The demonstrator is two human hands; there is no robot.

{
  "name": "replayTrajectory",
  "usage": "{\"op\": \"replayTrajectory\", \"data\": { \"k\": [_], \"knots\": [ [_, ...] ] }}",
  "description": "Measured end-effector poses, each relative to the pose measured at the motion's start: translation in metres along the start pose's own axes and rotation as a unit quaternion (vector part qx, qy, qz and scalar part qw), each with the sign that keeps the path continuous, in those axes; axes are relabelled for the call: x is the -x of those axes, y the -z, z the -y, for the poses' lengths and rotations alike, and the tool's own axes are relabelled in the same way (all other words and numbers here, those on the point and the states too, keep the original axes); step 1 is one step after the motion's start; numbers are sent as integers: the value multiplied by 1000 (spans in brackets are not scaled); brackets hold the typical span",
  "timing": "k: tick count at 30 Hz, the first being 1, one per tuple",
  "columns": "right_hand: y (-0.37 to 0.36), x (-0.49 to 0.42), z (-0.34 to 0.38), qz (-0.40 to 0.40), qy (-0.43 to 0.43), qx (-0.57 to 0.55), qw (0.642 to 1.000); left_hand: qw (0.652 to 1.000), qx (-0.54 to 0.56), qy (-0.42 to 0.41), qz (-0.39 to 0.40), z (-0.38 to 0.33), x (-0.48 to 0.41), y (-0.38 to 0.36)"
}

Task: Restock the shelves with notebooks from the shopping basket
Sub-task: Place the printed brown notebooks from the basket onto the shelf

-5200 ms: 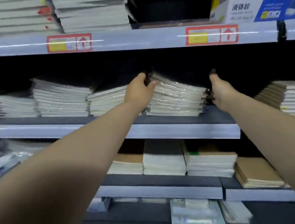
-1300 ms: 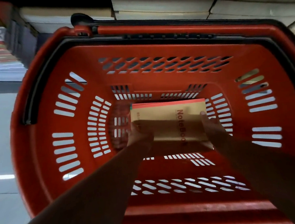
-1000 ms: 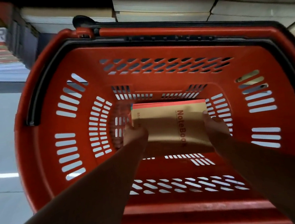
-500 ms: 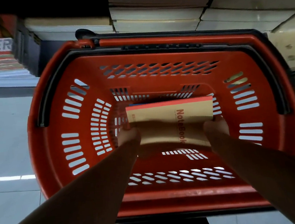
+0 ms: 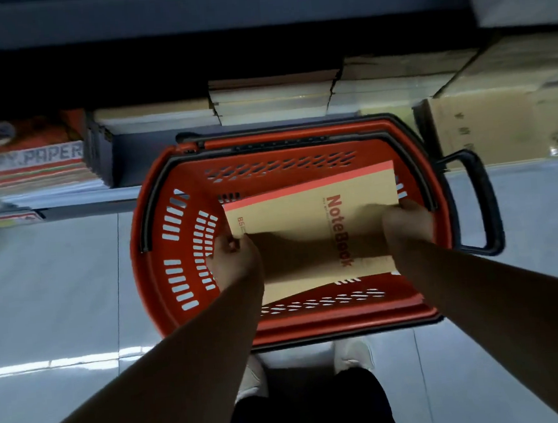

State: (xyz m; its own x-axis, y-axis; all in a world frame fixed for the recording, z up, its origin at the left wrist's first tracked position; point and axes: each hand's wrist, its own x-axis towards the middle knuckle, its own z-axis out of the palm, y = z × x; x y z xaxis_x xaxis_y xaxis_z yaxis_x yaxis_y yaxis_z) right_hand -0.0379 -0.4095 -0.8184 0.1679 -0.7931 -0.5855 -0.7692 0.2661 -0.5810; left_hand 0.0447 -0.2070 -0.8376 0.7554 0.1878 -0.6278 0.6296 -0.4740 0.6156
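A tan notebook stack (image 5: 308,215) with a red spine strip and red "NoteBook" lettering hangs above the red shopping basket (image 5: 159,240) on the floor. My left hand (image 5: 235,261) grips its left edge and my right hand (image 5: 407,223) grips its right edge. The stack is tilted, with its right end higher. Its underside is hidden, and the basket floor beneath it is mostly covered.
The bottom shelf (image 5: 70,202) behind the basket holds notebook stacks (image 5: 272,100) and paper reams (image 5: 30,164). A cardboard box (image 5: 504,126) stands at the right. The basket's black handle (image 5: 480,202) sticks out right. My shoes (image 5: 352,355) stand on the grey tiled floor.
Both hands have lifted the notebook stack up out of the basket bottom toward me. My view has risen, so the basket looks smaller and the floor and shoes show.
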Motion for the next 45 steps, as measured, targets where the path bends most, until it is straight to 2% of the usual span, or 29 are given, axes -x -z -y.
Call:
{"op": "replayTrajectory", "data": {
  "k": [3, 6, 13, 21, 26, 33, 37, 40, 45],
  "knots": [
    [27, 29, 29, -5, 24, 5, 1000, 999, 8, -33, 1, -35, 28, 22],
    [57, 67, 50, -43, 60, -14, 997, 998, 12, -56, 10, -68, 63, 47],
    [146, 151, 110, -40, 63, -62, 995, 995, 11, -78, 68, -149, 140, 115],
    [235, 253, 158, -61, 57, -147, 986, 985, 96, -103, 103, -251, 238, 189],
    [287, 298, 181, -72, 75, -193, 976, 972, 108, -121, 172, -301, 301, 226],
    [376, 331, 235, -123, 176, -188, 958, 924, 151, -126, 328, -355, 394, 264],
    [424, 335, 262, -76, 205, -182, 959, 906, 180, -107, 369, -365, 432, 264],
    [461, 335, 277, -61, 236, -166, 956, 903, 199, -111, 363, -371, 463, 258],
    [525, 337, 291, -16, 281, -76, 957, 905, 247, -84, 337, -376, 511, 240]
  ]
}}
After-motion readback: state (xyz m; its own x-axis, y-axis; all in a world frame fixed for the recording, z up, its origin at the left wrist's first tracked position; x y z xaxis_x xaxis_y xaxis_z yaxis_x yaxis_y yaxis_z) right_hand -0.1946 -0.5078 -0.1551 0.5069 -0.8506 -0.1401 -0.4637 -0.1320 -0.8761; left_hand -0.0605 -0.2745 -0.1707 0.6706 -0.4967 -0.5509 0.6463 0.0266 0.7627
